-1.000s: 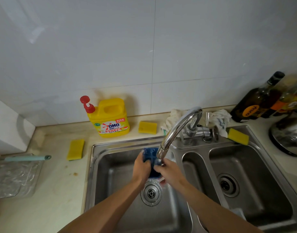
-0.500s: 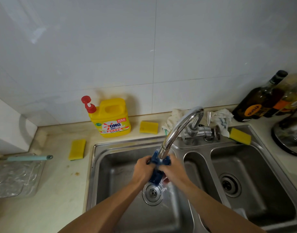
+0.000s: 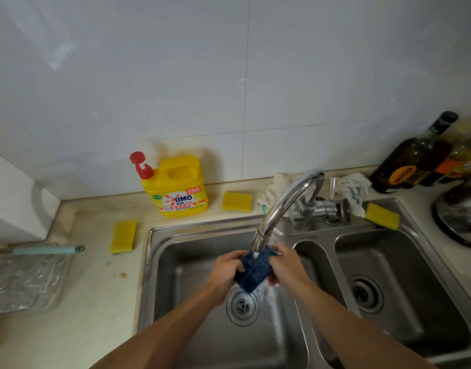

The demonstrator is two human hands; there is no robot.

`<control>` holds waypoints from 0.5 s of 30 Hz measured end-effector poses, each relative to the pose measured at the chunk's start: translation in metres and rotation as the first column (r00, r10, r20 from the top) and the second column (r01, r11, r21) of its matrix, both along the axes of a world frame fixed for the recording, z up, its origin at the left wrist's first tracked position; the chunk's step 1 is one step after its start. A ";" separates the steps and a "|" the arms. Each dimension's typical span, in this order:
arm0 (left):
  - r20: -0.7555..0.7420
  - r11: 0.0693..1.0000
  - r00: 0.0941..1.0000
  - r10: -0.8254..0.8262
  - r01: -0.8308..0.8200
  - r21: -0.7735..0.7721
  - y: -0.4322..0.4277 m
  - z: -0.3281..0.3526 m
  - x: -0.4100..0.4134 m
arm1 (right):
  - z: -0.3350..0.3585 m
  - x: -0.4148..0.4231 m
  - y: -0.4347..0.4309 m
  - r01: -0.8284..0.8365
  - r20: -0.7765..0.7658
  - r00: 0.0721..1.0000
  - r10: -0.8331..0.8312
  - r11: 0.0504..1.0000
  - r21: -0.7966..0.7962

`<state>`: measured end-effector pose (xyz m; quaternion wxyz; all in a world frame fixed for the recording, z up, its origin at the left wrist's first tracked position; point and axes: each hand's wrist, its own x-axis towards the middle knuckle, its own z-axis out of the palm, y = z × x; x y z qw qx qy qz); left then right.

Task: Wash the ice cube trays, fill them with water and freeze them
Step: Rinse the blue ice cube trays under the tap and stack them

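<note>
A dark blue ice cube tray (image 3: 255,270) is held under the chrome faucet spout (image 3: 279,209), above the left sink basin (image 3: 191,265). My left hand (image 3: 225,272) grips its left side and my right hand (image 3: 287,265) grips its right side. The tray is bent and tilted between the hands, its lower end pointing toward the drain (image 3: 241,304). Water runs from the spout onto the tray and splashes below it. Parts of the tray are hidden by my fingers.
A yellow detergent jug (image 3: 177,187) stands behind the sink. Yellow sponges lie at the left (image 3: 123,236), the back (image 3: 237,201) and the right rim (image 3: 382,215). Bottles (image 3: 412,161) and a pot lid (image 3: 460,217) stand at the right. A clear plastic bag (image 3: 21,278) lies on the left counter.
The tray went from flat and upright between my hands to folded and twisted under the spout. My hands have shifted slightly up toward the faucet tip.
</note>
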<state>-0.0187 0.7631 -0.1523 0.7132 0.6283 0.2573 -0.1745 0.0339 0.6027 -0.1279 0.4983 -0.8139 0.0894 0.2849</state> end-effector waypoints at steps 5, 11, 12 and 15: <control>-0.019 0.954 0.996 -0.088 0.090 0.287 0.006 -0.005 0.001 | 0.000 -0.002 0.007 -0.114 -0.030 0.993 0.114 0.993 0.002; 0.044 0.927 0.992 -0.114 0.091 0.363 0.017 -0.004 0.010 | -0.003 0.004 0.004 -0.037 -0.123 0.992 0.027 0.997 -0.073; 0.061 0.944 0.996 -0.064 0.041 0.327 0.016 -0.002 0.011 | -0.003 0.004 0.003 -0.025 -0.135 0.991 0.014 0.996 -0.080; 0.064 0.977 0.995 0.079 -0.090 0.191 0.006 -0.001 0.014 | -0.005 0.003 0.004 -0.007 -0.115 0.993 -0.002 0.996 -0.085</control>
